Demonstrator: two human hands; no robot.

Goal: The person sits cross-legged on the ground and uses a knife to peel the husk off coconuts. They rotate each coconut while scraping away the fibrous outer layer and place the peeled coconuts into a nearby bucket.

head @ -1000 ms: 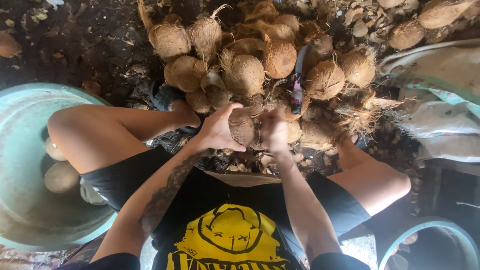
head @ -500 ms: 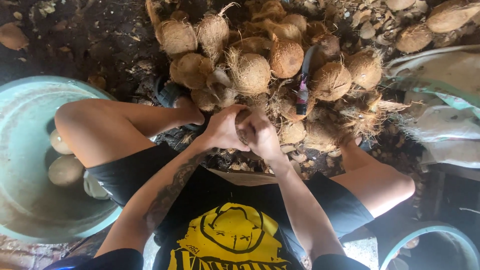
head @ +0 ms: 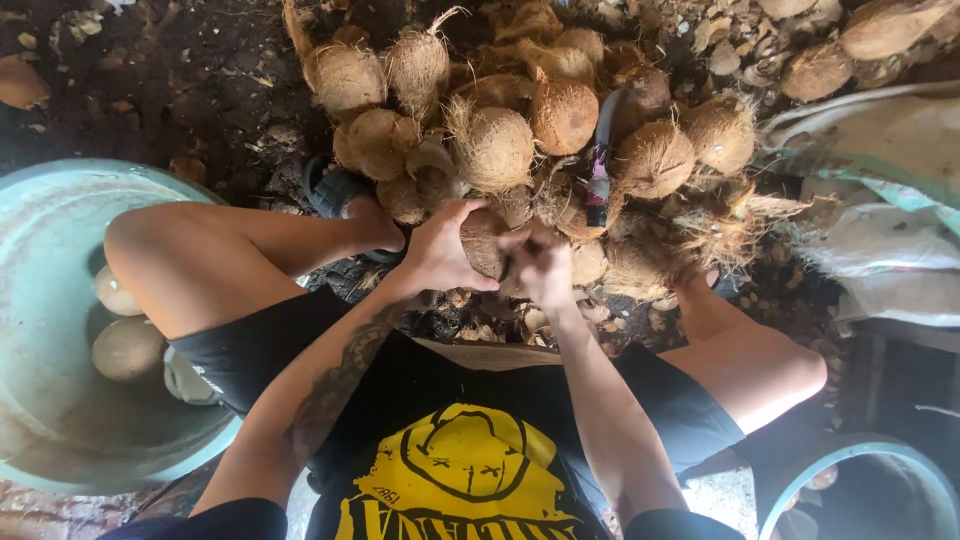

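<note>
My left hand (head: 438, 252) grips a brown, partly husked coconut (head: 484, 243) from its left side, held above my lap between my knees. My right hand (head: 541, 266) presses against the coconut's right side with its fingers curled. That hand is blurred, so I cannot tell whether anything lies under the fingers. Directly beyond both hands lies a heap of hairy brown coconuts (head: 492, 148).
A large teal basin (head: 40, 250) at my left holds water and a few pale peeled coconuts (head: 127, 347). A knife with a dark handle (head: 600, 160) stands in the heap. White sacks (head: 880, 190) lie at the right, and another basin rim (head: 860, 460) shows bottom right. Husk scraps cover the dark ground.
The coconut has been turned and drawn slightly toward me. My right hand has slid over its right side and is moving quickly.
</note>
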